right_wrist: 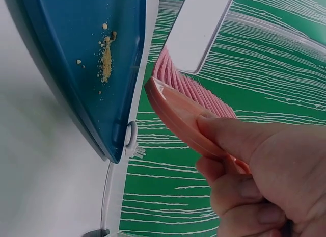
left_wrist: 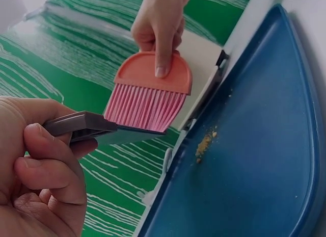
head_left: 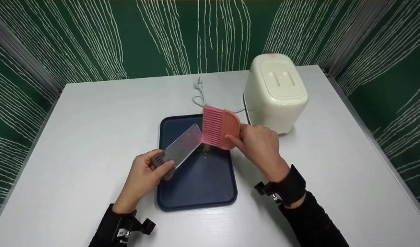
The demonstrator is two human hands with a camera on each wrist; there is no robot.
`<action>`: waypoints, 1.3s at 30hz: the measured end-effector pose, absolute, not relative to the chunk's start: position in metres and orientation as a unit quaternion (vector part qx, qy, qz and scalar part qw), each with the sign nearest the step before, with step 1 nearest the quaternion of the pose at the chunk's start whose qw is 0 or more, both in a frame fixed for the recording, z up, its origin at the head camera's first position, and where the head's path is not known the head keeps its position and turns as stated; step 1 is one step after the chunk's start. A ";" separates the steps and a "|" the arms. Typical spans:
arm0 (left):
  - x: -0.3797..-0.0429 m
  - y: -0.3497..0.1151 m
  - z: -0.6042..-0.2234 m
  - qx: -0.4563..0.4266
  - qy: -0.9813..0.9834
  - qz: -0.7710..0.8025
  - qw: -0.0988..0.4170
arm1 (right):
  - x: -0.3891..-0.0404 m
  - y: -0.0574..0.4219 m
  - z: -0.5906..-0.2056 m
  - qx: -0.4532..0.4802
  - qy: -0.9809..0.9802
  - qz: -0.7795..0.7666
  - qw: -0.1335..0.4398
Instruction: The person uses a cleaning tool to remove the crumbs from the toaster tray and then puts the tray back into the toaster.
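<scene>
My left hand (head_left: 143, 175) pinches the grey slotted end of a flat translucent tray (head_left: 183, 144), thumb on top. That tray is held up over a dark blue tray (head_left: 199, 192). In my right hand (head_left: 263, 145) is a small brush with an orange handle (head_left: 230, 130) and pink bristles (head_left: 211, 125); the thumb lies along the handle's face. The bristle tips meet the far end of the translucent tray, as the left wrist view also shows. Below, a small heap of yellowish-brown crumbs (right_wrist: 106, 58) lies on the blue tray, with a few loose bits around it.
A cream toaster (head_left: 277, 92), its top covered by a ridged lid, stands at the back right of the white table (head_left: 103, 137). Its cord runs left to a plug (head_left: 199, 84) behind the blue tray. Green walls (head_left: 155, 37) with white streaks enclose the table.
</scene>
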State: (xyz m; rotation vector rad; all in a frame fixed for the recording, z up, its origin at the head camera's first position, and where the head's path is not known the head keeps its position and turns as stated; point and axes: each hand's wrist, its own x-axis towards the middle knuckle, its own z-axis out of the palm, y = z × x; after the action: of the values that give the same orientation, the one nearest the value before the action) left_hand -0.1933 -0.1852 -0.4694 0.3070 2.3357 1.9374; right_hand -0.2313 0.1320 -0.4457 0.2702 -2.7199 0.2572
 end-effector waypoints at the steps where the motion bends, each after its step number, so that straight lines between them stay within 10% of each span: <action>1: -0.194 -0.185 -0.470 0.100 0.764 0.635 0.046 | -0.231 0.132 -0.445 0.095 -0.972 0.091 0.197; 39: -0.194 -0.185 -0.474 0.114 0.777 0.616 0.057 | -0.228 0.116 -0.444 0.117 -0.957 0.137 0.226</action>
State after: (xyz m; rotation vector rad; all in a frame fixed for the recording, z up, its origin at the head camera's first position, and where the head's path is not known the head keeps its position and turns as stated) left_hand -0.1940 -0.1850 -0.4740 0.3457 2.3576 1.8691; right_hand -0.2285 0.1165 -0.4444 0.3238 -2.6387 0.3775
